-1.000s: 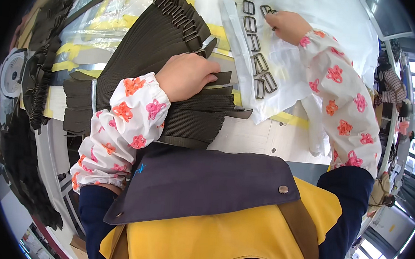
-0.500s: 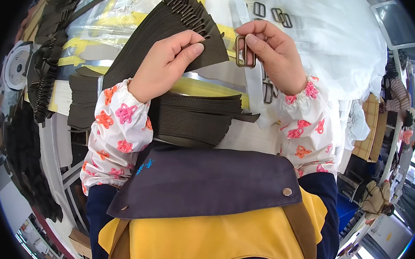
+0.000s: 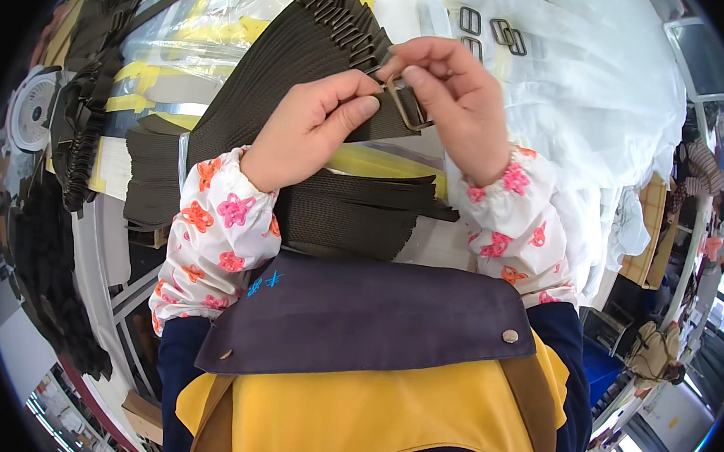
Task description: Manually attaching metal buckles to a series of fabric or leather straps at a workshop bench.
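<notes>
My left hand (image 3: 297, 131) pinches the end of a dark olive webbing strap (image 3: 385, 126) between thumb and fingers. Gripped in my right hand (image 3: 464, 108) is a bronze-coloured slide buckle (image 3: 422, 124), its frame at the strap's end. Part of the webbing shows inside the buckle, though fingertips hide how far it passes through. The strap belongs to a fanned stack of webbing (image 3: 254, 87), whose far ends carry a row of similar buckles (image 3: 349, 35). Nearer my body lies a second webbing bundle (image 3: 354, 213), below my left wrist.
Several loose slide buckles (image 3: 470, 20) lie on white sheeting (image 3: 594, 83) beyond my right hand. Clear plastic with yellow tape (image 3: 143, 76) covers the far left. More dark straps with buckles (image 3: 81, 142) hang at the left edge, beside a white fan (image 3: 31, 110).
My right hand has brought the slide buckle leftward to the strap's end, and the webbing now shows inside its frame. My left hand has shifted slightly right, still pinching the strap.
</notes>
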Demonstrator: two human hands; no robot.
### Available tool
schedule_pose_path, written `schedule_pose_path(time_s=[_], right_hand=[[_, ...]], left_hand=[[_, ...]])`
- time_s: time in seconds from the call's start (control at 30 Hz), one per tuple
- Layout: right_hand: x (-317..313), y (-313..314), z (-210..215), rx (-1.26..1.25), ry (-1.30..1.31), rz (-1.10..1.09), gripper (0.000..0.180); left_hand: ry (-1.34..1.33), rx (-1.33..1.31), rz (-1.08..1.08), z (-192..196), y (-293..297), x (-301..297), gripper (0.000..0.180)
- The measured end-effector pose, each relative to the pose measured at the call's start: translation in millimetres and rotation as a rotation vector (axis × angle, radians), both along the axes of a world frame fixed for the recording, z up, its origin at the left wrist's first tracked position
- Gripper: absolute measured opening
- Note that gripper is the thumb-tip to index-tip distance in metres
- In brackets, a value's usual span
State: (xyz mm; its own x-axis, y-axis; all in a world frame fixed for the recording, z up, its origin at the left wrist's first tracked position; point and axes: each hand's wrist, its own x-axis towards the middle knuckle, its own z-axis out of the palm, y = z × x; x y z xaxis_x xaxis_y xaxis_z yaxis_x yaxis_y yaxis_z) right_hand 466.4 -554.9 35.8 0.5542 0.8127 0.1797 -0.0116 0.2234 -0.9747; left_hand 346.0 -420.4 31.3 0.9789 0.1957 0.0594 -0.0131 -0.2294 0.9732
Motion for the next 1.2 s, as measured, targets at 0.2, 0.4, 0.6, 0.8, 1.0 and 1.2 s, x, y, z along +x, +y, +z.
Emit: schedule_pose_path(time_s=[0.2, 0.4, 0.6, 0.8, 1.0, 1.2], right_hand=[[-9.1, -1.5, -10.5, -0.028, 0.342, 0.02, 0.022], [-14.7, -5.4, 0.5, 0.017, 0.496, 0.042, 0.03], [-16.3, -1.2, -20.6, -0.022, 0.351, 0.08, 0.027], [-11.8, -4.5, -15.0, -0.282, 0.317, 0.127, 0.011], [-20.8, -2.9, -15.7, -0.321, 0.21, 0.107, 0.012], [-21.0, 17.7, -33.1, -0.411, -0.203, 0.17, 0.012]], left_hand=[[-0.052, -0.003, 0.073, -5.5, -5.3, -2.5, 0.013], [-0.093, -0.068, 0.16, -8.2, -5.5, -2.6, 0.015], [-0.077, -0.124, 0.101, -10.9, -5.0, -1.5, 0.015], [-0.196, 0.149, -0.028, 9.7, -6.2, -7.3, 0.017], [-0.347, 0.685, 0.109, 18.3, -6.4, -14.1, 0.021], [-0.063, 0.384, 0.171, 24.6, -6.1, -35.7, 0.01]])
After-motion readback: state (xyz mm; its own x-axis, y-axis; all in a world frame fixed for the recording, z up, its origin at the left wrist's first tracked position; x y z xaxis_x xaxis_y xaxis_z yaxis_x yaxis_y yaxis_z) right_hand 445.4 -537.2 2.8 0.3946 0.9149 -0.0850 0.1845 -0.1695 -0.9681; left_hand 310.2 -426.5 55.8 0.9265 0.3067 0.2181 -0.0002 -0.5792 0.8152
